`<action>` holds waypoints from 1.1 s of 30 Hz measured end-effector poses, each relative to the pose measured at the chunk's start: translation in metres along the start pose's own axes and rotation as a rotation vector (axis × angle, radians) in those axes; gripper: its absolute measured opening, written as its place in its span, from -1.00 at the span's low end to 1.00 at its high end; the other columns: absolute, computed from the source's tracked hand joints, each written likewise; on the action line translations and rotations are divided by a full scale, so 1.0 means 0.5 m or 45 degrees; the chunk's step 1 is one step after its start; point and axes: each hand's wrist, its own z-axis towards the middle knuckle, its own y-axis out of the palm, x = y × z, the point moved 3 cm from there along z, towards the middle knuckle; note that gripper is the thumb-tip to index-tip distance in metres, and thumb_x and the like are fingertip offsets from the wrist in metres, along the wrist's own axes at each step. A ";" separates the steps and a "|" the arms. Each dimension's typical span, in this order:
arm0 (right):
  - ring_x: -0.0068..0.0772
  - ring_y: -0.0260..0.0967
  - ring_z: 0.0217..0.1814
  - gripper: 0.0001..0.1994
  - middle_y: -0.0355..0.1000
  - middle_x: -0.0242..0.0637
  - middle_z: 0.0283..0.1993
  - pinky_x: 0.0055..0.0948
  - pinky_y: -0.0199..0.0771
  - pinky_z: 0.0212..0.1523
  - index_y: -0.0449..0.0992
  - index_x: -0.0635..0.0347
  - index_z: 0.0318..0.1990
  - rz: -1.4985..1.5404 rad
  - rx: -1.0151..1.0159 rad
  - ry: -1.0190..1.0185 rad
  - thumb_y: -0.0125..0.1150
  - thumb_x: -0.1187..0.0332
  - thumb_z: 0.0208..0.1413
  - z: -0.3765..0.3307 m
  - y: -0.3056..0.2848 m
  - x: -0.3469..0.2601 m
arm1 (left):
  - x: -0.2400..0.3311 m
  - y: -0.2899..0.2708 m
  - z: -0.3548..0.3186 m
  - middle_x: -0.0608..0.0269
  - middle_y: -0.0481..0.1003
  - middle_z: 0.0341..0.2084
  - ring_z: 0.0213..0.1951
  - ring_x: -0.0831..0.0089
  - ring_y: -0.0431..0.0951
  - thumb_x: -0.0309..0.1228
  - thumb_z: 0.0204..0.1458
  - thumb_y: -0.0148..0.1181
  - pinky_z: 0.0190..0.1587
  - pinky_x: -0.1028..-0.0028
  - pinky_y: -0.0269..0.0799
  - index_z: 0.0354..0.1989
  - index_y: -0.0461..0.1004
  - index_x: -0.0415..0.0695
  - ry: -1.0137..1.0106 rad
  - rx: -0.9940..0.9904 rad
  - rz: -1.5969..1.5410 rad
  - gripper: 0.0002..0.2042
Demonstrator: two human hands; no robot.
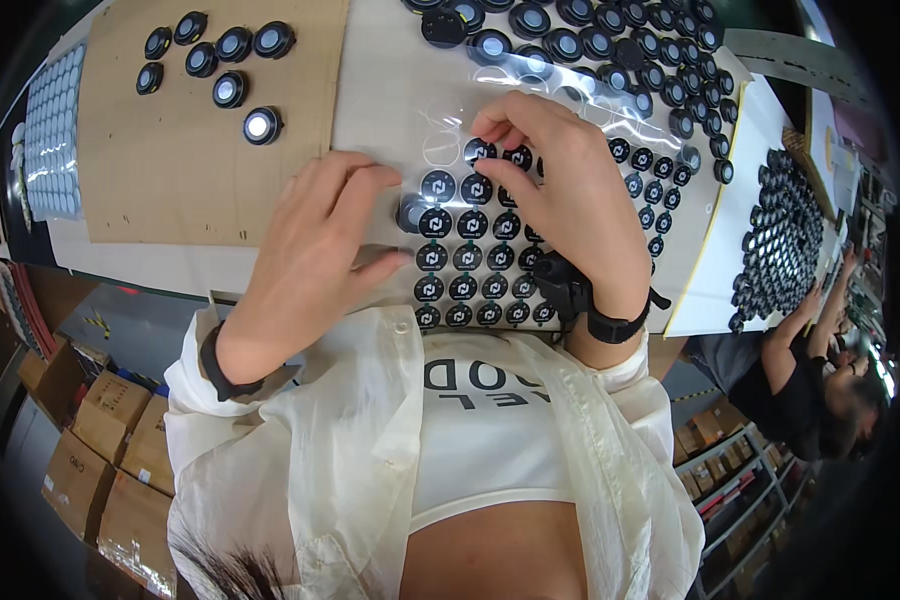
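From the head camera, the left hand (pixel 315 235) lies flat with fingers spread narrow on a glossy clear sheet (pixel 440 150) of round black stickers (pixel 467 257), while the right hand (pixel 560 190) pinches one sticker (pixel 479 151) at the sheet's far edge between thumb and forefinger. Matte brown cardboard (pixel 180 170) to the left carries a few round black caps (pixel 232 89), dense rows of caps (pixel 610 50) crowd the far right, and bare pale table (pixel 390 80) stays open between them.

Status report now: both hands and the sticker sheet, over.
Left hand flat on sticker sheet. Right hand pinching one round black sticker. Nothing blocking.
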 end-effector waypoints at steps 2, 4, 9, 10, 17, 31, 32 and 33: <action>-0.25 0.49 -0.25 -0.71 0.51 -0.18 -0.27 -0.40 0.49 -0.17 0.48 0.31 -0.20 0.038 -0.009 0.006 0.37 0.63 -0.14 0.001 -0.002 0.002 | -0.009 0.013 0.003 0.09 0.43 -0.12 -0.04 0.04 0.45 -0.51 -0.23 0.46 0.01 0.23 0.37 -0.09 0.47 -0.19 -0.013 0.042 -0.028 -0.55; -0.27 0.49 -0.26 -0.71 0.52 -0.18 -0.30 -0.41 0.49 -0.16 0.48 0.33 -0.21 0.053 -0.025 0.023 0.38 0.64 -0.15 0.005 -0.002 0.002 | -0.018 0.012 0.008 0.11 0.45 -0.16 -0.07 0.05 0.46 -0.53 -0.21 0.44 -0.02 0.24 0.38 -0.13 0.48 -0.19 -0.023 0.077 -0.054 -0.60; -0.26 0.49 -0.27 -0.71 0.51 -0.18 -0.31 -0.41 0.49 -0.17 0.48 0.33 -0.22 0.071 -0.018 0.019 0.38 0.64 -0.15 0.006 -0.006 0.007 | -0.039 -0.038 0.016 0.14 0.47 -0.25 -0.18 0.10 0.48 -0.61 -0.16 0.37 -0.13 0.27 0.38 -0.27 0.52 -0.21 0.109 0.204 0.223 -0.76; -0.26 0.49 -0.27 -0.72 0.51 -0.18 -0.31 -0.41 0.49 -0.16 0.48 0.33 -0.22 0.080 -0.022 0.022 0.38 0.64 -0.15 0.005 -0.006 0.006 | -0.039 -0.049 0.021 0.14 0.47 -0.23 -0.16 0.11 0.47 -0.60 -0.18 0.38 -0.11 0.30 0.38 -0.21 0.51 -0.18 0.092 0.176 0.255 -0.70; -0.30 0.50 -0.27 -0.72 0.51 -0.19 -0.32 -0.43 0.51 -0.15 0.49 0.34 -0.23 0.103 -0.032 0.022 0.38 0.64 -0.15 0.006 -0.007 0.015 | -0.024 -0.002 0.043 0.15 0.47 -0.17 -0.15 0.18 0.44 -0.58 -0.23 0.42 -0.06 0.33 0.37 0.07 0.37 -0.20 0.044 0.075 -0.058 -0.41; -0.19 0.57 -0.33 -0.78 0.56 -0.13 -0.37 -0.36 0.54 -0.28 0.53 0.31 -0.26 -0.198 -0.028 0.115 0.37 0.60 -0.11 0.007 -0.001 -0.010 | 0.012 0.009 0.098 0.12 0.36 -0.15 -0.21 0.21 0.47 -0.63 -0.08 0.28 -0.14 0.32 0.43 0.15 0.47 -0.11 0.399 0.061 0.347 -0.48; -0.19 0.57 -0.33 -0.78 0.56 -0.13 -0.37 -0.36 0.54 -0.28 0.53 0.31 -0.26 -0.205 -0.031 0.120 0.37 0.60 -0.11 0.008 0.002 -0.012 | 0.007 0.019 0.099 0.13 0.36 -0.16 -0.22 0.22 0.47 -0.64 -0.09 0.28 -0.14 0.33 0.44 0.16 0.47 -0.11 0.377 0.049 0.398 -0.46; -0.18 0.57 -0.33 -0.80 0.56 -0.12 -0.39 -0.35 0.53 -0.29 0.53 0.32 -0.27 -0.205 -0.042 0.117 0.36 0.59 -0.10 0.007 0.005 -0.008 | 0.006 0.023 0.098 0.13 0.36 -0.16 -0.22 0.22 0.47 -0.64 -0.09 0.28 -0.14 0.33 0.44 0.16 0.47 -0.11 0.382 0.046 0.397 -0.46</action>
